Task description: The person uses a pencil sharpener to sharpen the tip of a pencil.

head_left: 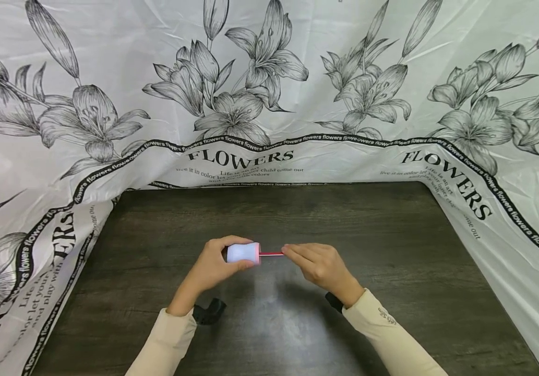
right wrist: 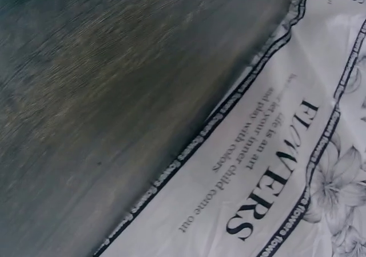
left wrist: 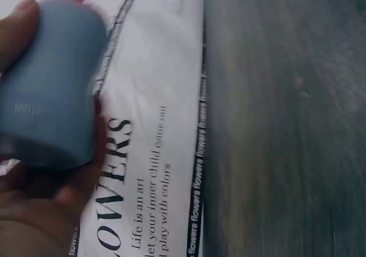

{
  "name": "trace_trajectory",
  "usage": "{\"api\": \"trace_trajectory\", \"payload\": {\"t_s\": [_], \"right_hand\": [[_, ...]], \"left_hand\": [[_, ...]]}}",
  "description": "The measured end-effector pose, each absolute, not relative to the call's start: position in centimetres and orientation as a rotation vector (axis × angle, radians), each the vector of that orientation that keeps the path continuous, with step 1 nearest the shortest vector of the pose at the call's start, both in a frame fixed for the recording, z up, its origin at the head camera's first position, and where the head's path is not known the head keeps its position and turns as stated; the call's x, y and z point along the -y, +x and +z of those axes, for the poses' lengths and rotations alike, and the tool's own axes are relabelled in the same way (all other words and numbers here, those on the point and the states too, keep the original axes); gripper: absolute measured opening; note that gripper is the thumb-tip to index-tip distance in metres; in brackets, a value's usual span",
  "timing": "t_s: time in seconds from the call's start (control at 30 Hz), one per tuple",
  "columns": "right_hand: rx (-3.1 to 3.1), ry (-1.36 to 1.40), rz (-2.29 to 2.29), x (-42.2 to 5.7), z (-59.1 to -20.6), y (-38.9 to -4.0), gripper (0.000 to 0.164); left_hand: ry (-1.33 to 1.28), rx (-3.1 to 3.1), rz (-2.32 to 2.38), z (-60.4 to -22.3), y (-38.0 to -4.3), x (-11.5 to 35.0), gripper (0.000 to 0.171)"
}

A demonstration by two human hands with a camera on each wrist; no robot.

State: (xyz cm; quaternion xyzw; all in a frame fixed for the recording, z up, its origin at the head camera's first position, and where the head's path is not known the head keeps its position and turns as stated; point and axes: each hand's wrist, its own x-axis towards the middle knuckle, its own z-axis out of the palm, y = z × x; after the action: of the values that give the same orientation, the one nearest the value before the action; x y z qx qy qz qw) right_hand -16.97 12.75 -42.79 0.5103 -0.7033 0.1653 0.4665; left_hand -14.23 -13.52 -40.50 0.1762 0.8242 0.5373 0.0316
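Presently, the left hand (head_left: 217, 265) is grasping a pink-rimmed, pale blue cylindrical container (head_left: 242, 253), its thumb and fingers curling around the side. The container is lying sideways in that grip, its pink end facing the right hand (head_left: 322, 266), whose fingertips are pinching the outer end of a slim red rod (head_left: 271, 254). That rod is extending straight out from the pink end. Both hands are working over the middle of the dark wood-grain table (head_left: 344, 219), well apart from its far edge and far corners. A white flower-printed cloth (head_left: 307, 112) is rising beyond the far edge and bordering the left and right edges.
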Motion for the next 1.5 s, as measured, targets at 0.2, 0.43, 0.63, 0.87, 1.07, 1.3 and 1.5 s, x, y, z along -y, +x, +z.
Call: {"api": "trace_trajectory", "payload": {"t_s": [0.2, 0.43, 0.63, 0.87, 1.07, 1.3, 1.5], "right_hand": [[2.011, 1.327, 0.741, -13.0, -42.0, -16.9, 0.018], [2.431, 1.237, 1.273, -12.9, -40.9, -16.4, 0.020], [1.959, 1.262, 0.554, -12.5, -41.7, -16.3, 0.016], [1.702, 1.256, 0.412, -12.5, -43.0, -16.0, 0.022], [1.936, 1.309, 0.631, -13.2, -42.8, -16.3, 0.019], [2.538, 1.176, 1.429, -13.9, -41.5, -16.6, 0.017], [2.219, 1.251, 0.795, -13.7, -42.0, -17.0, 0.019]], "left_hand": [[1.219, -3.021, 1.469, -42.2, -14.0, 12.5, 0.036], [2.067, -3.541, 0.909, -43.6, -14.6, 11.9, 0.015], [1.258, -2.984, 1.555, -42.3, -14.1, 13.2, 0.039], [0.553, -2.491, 1.639, -40.3, -13.6, 13.6, 0.040], [1.010, -2.846, 1.568, -41.8, -13.4, 11.9, 0.041], [2.120, -3.535, 0.784, -44.4, -14.5, 10.7, 0.013], [1.512, -3.204, 1.321, -43.9, -14.4, 11.5, 0.033]]}}
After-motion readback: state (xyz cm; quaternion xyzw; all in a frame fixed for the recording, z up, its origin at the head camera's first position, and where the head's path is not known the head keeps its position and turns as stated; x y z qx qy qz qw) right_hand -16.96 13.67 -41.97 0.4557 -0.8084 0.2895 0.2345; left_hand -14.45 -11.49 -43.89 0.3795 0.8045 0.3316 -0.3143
